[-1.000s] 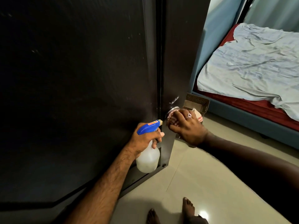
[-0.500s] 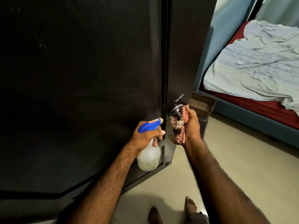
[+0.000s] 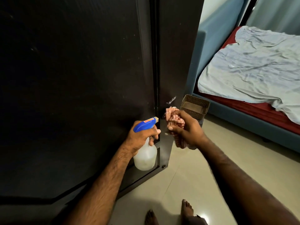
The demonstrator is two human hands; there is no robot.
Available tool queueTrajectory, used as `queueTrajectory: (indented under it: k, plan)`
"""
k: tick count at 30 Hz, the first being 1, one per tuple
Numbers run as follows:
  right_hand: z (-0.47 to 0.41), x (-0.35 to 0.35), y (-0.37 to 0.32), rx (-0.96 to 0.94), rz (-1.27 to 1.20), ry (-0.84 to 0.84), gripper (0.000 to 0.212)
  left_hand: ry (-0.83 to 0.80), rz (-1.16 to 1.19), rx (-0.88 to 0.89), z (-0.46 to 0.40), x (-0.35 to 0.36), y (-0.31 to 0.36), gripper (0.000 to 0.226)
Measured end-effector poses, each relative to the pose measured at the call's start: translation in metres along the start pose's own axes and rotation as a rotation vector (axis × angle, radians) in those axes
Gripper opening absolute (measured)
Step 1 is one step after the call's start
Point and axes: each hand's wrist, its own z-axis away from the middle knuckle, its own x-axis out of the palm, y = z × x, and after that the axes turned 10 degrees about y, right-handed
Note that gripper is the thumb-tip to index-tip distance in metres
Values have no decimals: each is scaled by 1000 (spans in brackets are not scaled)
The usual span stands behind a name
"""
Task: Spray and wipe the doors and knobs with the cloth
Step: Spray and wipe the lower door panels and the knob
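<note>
Since half a second ago my right hand [image 3: 186, 129] has rolled over the knob, so the cloth [image 3: 174, 121] now bunches on top of it and hides it; the left hand [image 3: 141, 137] has barely shifted; the right grip is curled round the pink checked cloth, pressed against the dark door [image 3: 73, 78] at its edge, I judge to rub round the knob; the left grip wraps the neck of the spray bottle [image 3: 145, 153], a finger on the trigger, kept ready beside the work; its long axis hangs roughly upright, blue nozzle pointing right toward the knob; a woven basket [image 3: 194, 106] stands just behind.
</note>
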Motion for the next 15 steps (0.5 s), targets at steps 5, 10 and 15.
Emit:
queueTrajectory:
  k: [5, 10, 15]
  plan:
    - [-25, -43, 8, -394, 411, -263, 65, 13, -44, -13, 1, 6, -2, 17]
    - [-34, -62, 8, -441, 485, -347, 68, 70, -58, -19, -2, 15, -7, 10]
    - [-12, -52, 25, 162, -237, 127, 33, 110, -9, 26, -6, 39, -3, 20]
